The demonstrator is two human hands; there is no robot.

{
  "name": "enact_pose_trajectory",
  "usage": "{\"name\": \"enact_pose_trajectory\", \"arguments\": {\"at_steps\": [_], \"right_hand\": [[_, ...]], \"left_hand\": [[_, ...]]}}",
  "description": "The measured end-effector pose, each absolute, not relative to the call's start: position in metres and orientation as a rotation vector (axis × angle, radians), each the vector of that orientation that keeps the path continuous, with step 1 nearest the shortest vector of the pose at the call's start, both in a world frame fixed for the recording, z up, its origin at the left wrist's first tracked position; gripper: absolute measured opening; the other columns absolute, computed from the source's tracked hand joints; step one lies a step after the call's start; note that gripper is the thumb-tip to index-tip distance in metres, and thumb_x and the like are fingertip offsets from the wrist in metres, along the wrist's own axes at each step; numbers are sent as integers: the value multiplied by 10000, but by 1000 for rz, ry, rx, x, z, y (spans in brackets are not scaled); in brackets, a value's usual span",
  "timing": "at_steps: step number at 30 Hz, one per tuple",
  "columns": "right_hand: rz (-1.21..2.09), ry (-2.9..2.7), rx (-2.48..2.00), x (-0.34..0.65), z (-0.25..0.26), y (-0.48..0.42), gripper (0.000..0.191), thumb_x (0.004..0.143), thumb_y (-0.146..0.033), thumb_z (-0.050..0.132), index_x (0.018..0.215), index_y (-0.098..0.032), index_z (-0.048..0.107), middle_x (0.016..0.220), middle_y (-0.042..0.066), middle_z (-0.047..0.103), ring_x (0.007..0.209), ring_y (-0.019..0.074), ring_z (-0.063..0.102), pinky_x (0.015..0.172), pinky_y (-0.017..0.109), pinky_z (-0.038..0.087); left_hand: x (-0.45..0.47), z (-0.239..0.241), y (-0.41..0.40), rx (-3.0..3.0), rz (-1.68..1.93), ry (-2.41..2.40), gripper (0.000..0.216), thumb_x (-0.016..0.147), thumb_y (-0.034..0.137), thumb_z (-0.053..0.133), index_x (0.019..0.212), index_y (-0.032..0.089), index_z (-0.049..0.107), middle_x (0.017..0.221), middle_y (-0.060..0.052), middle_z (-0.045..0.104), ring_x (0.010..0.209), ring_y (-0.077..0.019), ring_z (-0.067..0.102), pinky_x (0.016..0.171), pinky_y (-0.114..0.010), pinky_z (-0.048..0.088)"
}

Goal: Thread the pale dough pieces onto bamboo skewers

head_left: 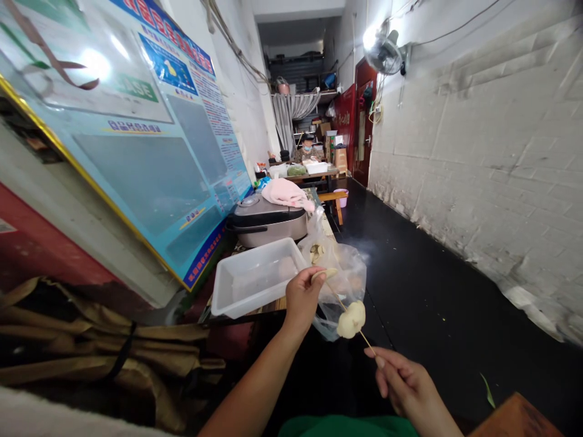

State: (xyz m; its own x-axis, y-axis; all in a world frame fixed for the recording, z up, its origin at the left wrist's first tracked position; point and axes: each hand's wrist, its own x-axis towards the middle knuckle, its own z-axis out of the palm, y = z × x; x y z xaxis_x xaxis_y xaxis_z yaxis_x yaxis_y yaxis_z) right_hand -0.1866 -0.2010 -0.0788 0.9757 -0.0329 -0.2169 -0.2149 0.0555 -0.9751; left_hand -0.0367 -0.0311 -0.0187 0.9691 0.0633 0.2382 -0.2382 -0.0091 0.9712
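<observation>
1. Fingers of the left hand [301, 300] are closed in a pinch on a pale slice [328, 273], held just beyond the near right corner of a white plastic tray [228, 292].
2. Thumb and fingers of the right hand [405, 379] grip the lower end of a thin skewer [368, 344], which slants up and left towards the left hand. Whether its tip has gone into the pinched piece cannot be told.
3. Partway along the skewer sit more pale slices [351, 320], bunched and overlapping, between the two hands.
4. Behind them lies a clear plastic bag [350, 261], with other pieces inside; it bears no print that can be read.
5. Beyond the tray stands a grey-and-black appliance [273, 227] with a pink cloth [285, 192] on its lid; no brand name can be made out.
6. On the left, a large blue notice board [136, 170] carries red heading characters and smaller blue captions, too distorted to read surely. White letters on a green band [140, 90] end in "ASE"; glare washes out what precedes them.
7. Far back, a red panel [342, 115] by the door shows gold characters, too small to read.
</observation>
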Motion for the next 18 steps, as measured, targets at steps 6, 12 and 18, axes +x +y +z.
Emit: {"name": "enact_pose_trajectory", "arguments": {"at_steps": [6,12,18], "right_hand": [[115,205,-1517,-186,-79,-200,743,726,-755,571,1078,-105,642,530,-51,460,381,27,267,406,205,176],[108,195,-1521,-186,-81,-200,731,746,-741,565,1082,-95,631,530,-54,456,387,29,263,406,206,175],[103,189,-1506,-187,-81,-200,743,735,-753,563,1082,-100,632,531,-49,473,387,31,279,404,200,186]], "left_hand": [[-35,-21,-31,1564,252,-107,261,749,385,684,896,172,724,854,-50,707,777,-169,602,752,-261,451],[-38,-18,-34,1593,259,-123,245,755,373,677,888,171,717,862,-44,711,801,-167,608,777,-259,447],[-42,-16,-38,1586,226,-124,227,746,354,675,872,170,718,838,-42,713,781,-168,612,758,-257,446]]}}
